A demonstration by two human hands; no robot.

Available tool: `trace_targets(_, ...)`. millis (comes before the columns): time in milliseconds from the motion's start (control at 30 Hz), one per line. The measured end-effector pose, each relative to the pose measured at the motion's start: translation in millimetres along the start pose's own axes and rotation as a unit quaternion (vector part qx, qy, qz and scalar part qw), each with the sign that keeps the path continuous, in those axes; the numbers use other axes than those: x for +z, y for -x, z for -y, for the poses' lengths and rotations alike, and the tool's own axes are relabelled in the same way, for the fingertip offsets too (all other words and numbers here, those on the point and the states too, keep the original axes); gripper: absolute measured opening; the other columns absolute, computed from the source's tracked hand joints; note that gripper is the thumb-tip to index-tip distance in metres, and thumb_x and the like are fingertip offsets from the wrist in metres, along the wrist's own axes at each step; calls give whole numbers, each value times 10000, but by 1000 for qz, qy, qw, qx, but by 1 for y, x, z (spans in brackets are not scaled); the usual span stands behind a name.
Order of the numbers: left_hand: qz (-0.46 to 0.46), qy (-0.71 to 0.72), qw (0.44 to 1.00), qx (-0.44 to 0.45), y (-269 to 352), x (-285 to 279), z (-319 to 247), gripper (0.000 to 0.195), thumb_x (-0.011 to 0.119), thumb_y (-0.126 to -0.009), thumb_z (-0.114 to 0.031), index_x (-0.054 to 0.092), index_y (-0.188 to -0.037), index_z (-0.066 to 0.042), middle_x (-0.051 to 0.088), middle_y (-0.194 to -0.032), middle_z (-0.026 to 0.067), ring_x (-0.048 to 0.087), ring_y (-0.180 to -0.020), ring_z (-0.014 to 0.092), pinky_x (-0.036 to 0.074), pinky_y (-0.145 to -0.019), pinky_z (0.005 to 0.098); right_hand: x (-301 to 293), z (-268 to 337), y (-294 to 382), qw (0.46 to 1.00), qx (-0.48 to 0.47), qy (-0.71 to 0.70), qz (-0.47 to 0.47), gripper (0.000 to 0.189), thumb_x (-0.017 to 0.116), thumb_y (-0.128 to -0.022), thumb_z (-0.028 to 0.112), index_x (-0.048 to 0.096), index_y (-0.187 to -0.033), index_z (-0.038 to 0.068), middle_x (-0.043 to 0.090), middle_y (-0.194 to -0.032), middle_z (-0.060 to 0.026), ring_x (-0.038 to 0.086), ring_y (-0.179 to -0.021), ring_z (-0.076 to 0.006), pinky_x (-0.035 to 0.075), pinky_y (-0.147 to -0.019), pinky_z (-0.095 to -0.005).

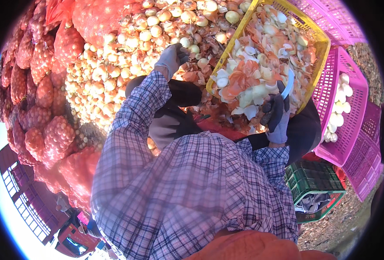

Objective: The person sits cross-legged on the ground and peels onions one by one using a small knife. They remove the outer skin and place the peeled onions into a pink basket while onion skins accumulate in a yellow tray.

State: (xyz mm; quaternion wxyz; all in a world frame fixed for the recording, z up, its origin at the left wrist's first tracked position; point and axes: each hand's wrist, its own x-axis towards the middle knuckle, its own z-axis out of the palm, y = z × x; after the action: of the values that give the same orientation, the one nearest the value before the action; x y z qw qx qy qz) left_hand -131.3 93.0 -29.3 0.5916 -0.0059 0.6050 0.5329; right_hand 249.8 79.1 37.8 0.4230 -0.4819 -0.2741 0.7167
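My left hand [171, 59], in a pale glove with dark fingertips, reaches over a heap of yellow onions [145, 35]. Its fingers are curled beside an onion [185, 42]; whether they hold one is hidden. A knife with a curved pale blade [289, 84] is in the grip of my right hand [276, 113], also gloved. That hand is at the near edge of a yellow plastic crate [321, 53], which is heaped with onion skins and peeled layers [249, 74]. The crate sits tilted by my right knee.
To the right, a pink crate [351, 130] contains peeled white onions [338, 112]. A green crate [312, 177] with cloth inside stands behind it. Red mesh sacks of onions [58, 136] are stacked at left. Beyond them are a red vehicle [73, 240] and a person [89, 227].
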Motion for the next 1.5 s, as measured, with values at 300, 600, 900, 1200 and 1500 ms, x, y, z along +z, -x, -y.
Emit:
trace_targets(300, -133, -512, 844, 89, -110, -47, 17, 451, 556, -790, -237, 562, -1186, -23, 663, -998, 171, 664, -826, 299, 525, -763, 381, 27, 15, 2, 988, 23, 123, -90, 408, 415, -975, 252, 426, -1348, 89, 493, -791, 21, 418, -621, -35, 361, -540, -168)
trace_targets(600, -200, -689, 692, 84, -135, 3, 30, 617, 647, -754, -332, 444, -1309, -154, 493, -1177, 224, 591, -1022, 382, 500, -842, 451, 7, 0, -10, 891, -74, 443, -68, 343, 407, -948, 167, 516, -1231, 4, 536, -1130, -84, 562, -822, -146, 460, -665, -273)
trace_targets(900, -145, -760, 610, 171, -150, -13, 31, 604, 722, -676, -344, 527, -1178, -70, 495, -1226, 198, 594, -1039, 347, 497, -866, 409, 11, 2, -14, 906, -50, 413, -78, 291, 498, -885, 89, 534, -1160, -1, 539, -1075, -133, 574, -842, -259, 479, -697, -361)
trace_targets(1200, 122, -271, 953, 55, -75, 36, -2, 537, 682, -819, -381, 519, -1211, -51, 620, -1035, 84, 615, -788, 151, 481, -587, 248, 17, 0, -14, 981, -6, 116, -153, 456, 488, -925, 155, 403, -1363, 66, 529, -727, 1, 451, -552, -33, 378, -482, -163)
trace_targets(1500, 446, 83, 887, -92, 85, 102, 27, 753, 474, -834, -691, 531, -1210, -42, 616, -1112, 180, 636, -817, 235, 433, -526, 254, 55, 26, 32, 967, -105, 228, 46, 489, 560, -891, 133, 426, -1352, 40, 582, -758, -11, 507, -575, -45, 419, -517, -201)
